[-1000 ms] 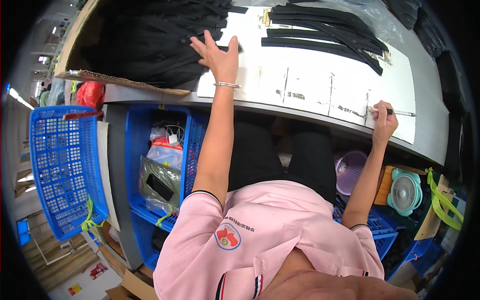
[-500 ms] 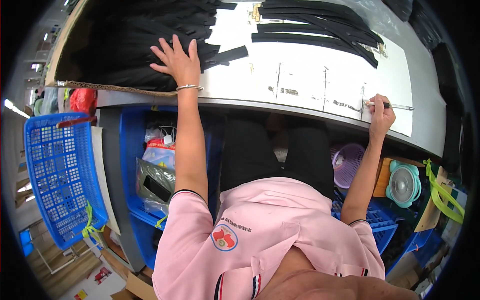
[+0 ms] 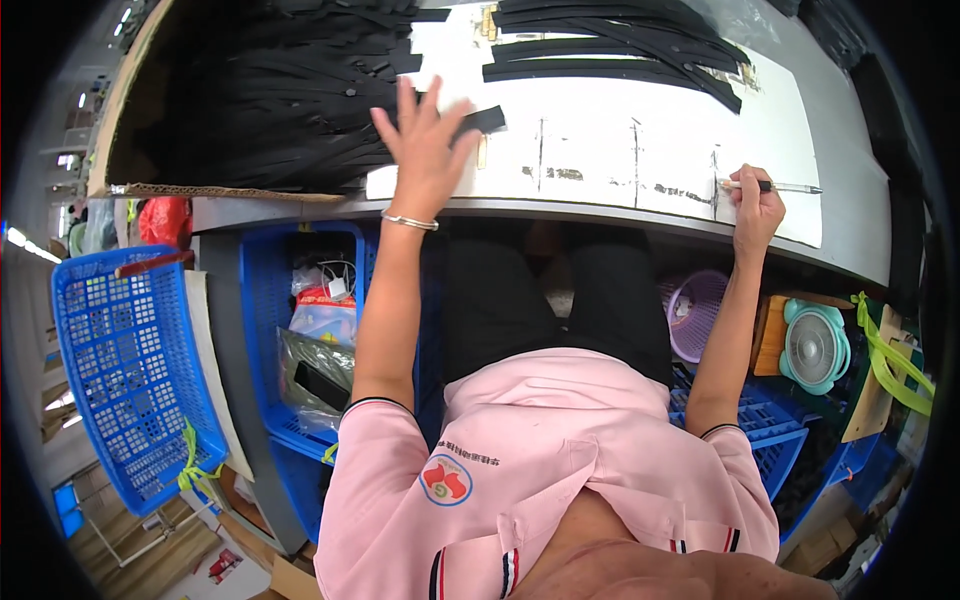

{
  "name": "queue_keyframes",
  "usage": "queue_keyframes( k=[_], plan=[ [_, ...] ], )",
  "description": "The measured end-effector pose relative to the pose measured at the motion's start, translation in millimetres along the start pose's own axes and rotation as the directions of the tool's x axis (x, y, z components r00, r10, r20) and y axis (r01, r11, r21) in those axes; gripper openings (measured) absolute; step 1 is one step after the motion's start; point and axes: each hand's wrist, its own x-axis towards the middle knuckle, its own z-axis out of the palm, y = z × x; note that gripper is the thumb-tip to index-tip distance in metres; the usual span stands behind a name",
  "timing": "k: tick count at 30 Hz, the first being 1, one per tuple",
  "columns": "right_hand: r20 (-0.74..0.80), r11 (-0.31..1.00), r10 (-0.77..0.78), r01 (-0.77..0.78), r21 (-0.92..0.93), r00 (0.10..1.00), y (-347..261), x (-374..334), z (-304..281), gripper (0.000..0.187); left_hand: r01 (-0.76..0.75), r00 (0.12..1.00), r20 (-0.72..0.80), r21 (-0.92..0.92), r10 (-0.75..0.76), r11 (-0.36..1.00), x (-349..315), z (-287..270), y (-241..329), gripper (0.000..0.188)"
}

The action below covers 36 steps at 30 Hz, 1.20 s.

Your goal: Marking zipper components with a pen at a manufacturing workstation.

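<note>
My left hand (image 3: 430,150), slightly blurred, has its fingers spread over the right edge of a heap of black fabric-like strips (image 3: 260,110). One black strip (image 3: 486,120) sticks out beside its fingers; whether they touch it I cannot tell. My right hand (image 3: 758,208) is closed on a pen (image 3: 795,188) with a clear barrel. It rests at the right part of a white board (image 3: 590,110), close to a dark drawn line. Several such upright lines and dark smudges mark the board. More black strips (image 3: 610,65) lie in a bundle across its far side.
A cardboard edge (image 3: 240,192) borders the heap of strips. Left of the table hangs a blue plastic basket (image 3: 125,380). Under the tabletop are a blue crate (image 3: 262,330) with bagged things, a purple basket (image 3: 695,315) and a small turquoise fan (image 3: 815,345).
My left hand has moved right, from on top of the strip heap to its right edge near the protruding strip. My right hand keeps the pen in nearly the same place on the board.
</note>
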Motion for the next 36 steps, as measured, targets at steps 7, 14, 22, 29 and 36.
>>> queue_keyframes(
  k=[7, 14, 22, 29, 36],
  plan=[
    [-0.014, 0.999, 0.013, -0.012, 0.040, 1.000, 4, 2, 2, 0.023, 0.066, 0.997, -0.038, -0.064, -0.068, 0.996, 23, 23, 12, 0.006],
    [-0.049, 0.999, 0.010, -0.013, -0.052, 0.999, 3, 2, 2, 0.022, 0.121, 0.958, -0.231, -0.214, -0.171, 0.969, 30, 29, 32, 0.004],
    [0.133, 0.884, -0.419, 0.436, -0.165, 0.898, -36, -37, 66, 0.027, -0.005, 1.000, -0.016, -0.446, -0.002, 0.895, 38, 40, 100, 0.009],
    [0.408, 0.698, -0.415, 0.572, -0.430, 0.813, -49, -69, 92, 0.046, -0.125, 0.982, 0.027, -0.636, 0.184, 0.761, 41, 59, 139, 0.020],
    [0.428, 0.591, -0.460, 0.628, -0.507, 0.778, -52, -85, 64, 0.049, -0.285, 0.958, -0.145, -0.503, 0.246, 0.816, 38, 76, 144, 0.033]
  ],
)
